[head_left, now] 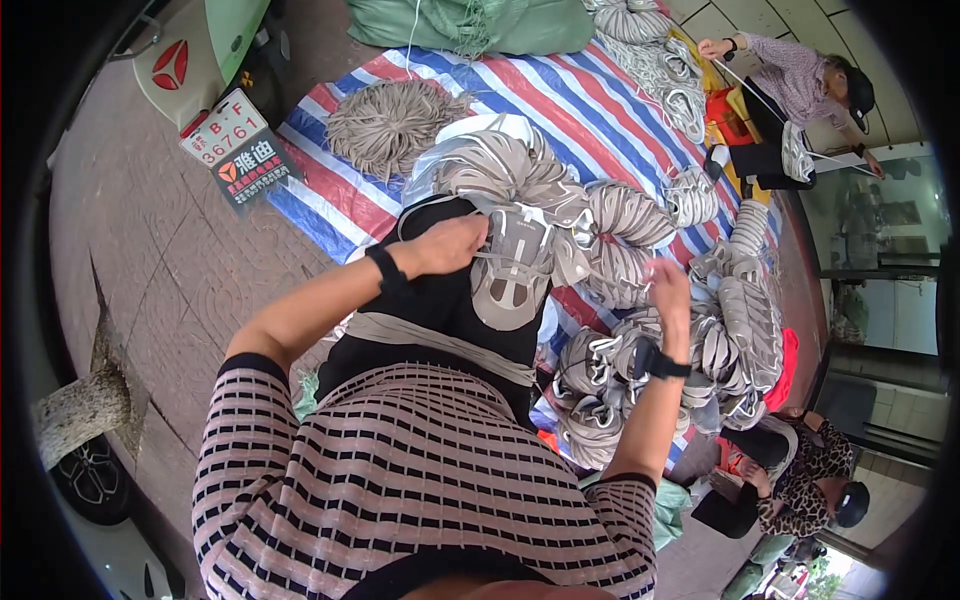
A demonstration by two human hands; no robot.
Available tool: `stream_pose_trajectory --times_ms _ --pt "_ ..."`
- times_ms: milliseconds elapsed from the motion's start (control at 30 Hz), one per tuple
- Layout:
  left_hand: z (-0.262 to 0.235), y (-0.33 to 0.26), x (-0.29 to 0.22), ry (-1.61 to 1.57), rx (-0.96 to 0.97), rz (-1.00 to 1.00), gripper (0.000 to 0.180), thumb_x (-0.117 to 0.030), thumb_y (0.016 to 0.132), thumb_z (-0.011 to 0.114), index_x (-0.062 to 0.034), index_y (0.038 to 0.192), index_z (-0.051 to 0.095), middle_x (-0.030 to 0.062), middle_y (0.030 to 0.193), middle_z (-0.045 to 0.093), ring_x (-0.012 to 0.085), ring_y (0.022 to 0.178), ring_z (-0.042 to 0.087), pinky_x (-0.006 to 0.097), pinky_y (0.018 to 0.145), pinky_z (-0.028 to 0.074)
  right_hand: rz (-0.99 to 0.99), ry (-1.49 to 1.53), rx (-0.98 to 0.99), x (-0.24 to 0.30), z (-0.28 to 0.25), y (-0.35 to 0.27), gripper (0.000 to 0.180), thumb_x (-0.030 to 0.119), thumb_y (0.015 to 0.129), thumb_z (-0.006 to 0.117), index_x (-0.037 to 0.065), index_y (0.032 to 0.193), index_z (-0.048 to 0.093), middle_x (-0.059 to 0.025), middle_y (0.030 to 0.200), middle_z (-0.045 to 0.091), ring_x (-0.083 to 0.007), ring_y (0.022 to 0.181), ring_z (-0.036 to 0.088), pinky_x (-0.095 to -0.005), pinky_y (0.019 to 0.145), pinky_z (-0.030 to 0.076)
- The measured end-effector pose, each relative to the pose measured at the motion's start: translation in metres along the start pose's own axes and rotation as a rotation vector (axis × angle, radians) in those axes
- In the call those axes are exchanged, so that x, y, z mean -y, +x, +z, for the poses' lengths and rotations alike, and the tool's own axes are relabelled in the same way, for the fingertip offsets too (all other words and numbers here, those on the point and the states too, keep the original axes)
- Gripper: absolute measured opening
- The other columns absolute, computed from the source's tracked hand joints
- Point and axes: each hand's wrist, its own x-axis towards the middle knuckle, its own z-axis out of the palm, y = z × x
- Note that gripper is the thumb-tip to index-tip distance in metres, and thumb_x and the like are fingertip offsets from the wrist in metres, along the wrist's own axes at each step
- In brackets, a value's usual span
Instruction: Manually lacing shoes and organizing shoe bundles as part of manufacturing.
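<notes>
From my remote seat, much is hard to read: my striped top fills the lower frame and hides my lap, and the grey shoe uppers (640, 300) heaped on the tarp (560, 95) run together in bundles, so I cannot count them. My left hand (450, 243) is curled, fingers closed on the near edge of one upper (515, 268), which lies sole-side flat on my dark apron (440, 300), lace side up, at the tarp's near edge. My right hand (668, 288) is raised just beside it, fingertips pinched together on what looks like a thin lace; the lace itself is too fine to make out. Each wrist wears a black band. A loose pile of grey laces (390, 122) sits at the tarp's far left corner. Two other people work nearby: one (800, 80) at the tarp's far right edge, partly cut off, and one (800, 480) in a patterned top crouched at the near right, face hidden under a cap.
</notes>
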Motion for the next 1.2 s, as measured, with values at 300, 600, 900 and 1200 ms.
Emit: stream_pose_trajectory --times_ms 300,600,900,1200 --pt "-0.205 -0.193 0.021 -0.418 -0.704 -0.608 0.029 -0.03 0.091 0.046 -0.0095 0.111 0.048 0.0079 0.088 0.065 0.0177 0.083 0.063 0.029 0.072 0.048 0.542 -0.235 -0.56 -0.21 -0.111 -0.118 0.03 0.007 0.07 0.052 0.009 0.095 0.069 -0.012 0.081 0.067 -0.0234 0.071 0.064 -0.0361 0.065 0.049" --pt "-0.176 -0.208 0.032 -0.136 -1.071 -0.645 0.017 -0.02 0.091 0.052 -0.0055 0.097 0.058 0.0004 0.072 0.055 0.0093 0.065 0.052 0.025 0.058 0.044 0.113 0.175 -0.511 -0.109 -0.025 -0.045 0.024 0.0 0.083 0.053 -0.001 0.106 0.061 -0.0113 0.1 0.064 -0.0165 0.09 0.059 -0.0266 0.083 0.045" --pt "0.019 -0.013 -0.03 0.18 -0.097 -0.2 0.006 -0.005 0.07 0.056 -0.006 0.076 0.057 0.0123 0.074 0.061 0.033 0.072 0.061 0.043 0.06 0.047 -0.858 -0.092 0.223 0.091 0.144 -0.003 0.011 0.007 0.069 0.066 0.008 0.079 0.063 -0.006 0.073 0.055 -0.0262 0.079 0.052 -0.0366 0.073 0.04" --pt "0.03 -0.01 -0.042 0.327 -0.094 -0.261 0.008 -0.01 0.069 0.058 -0.005 0.075 0.057 0.0156 0.067 0.061 0.0355 0.065 0.061 0.044 0.058 0.048 -0.749 0.062 0.345 0.084 0.167 -0.014 0.01 0.004 0.069 0.067 0.009 0.078 0.064 -0.0031 0.072 0.051 -0.0218 0.078 0.049 -0.0346 0.076 0.035"
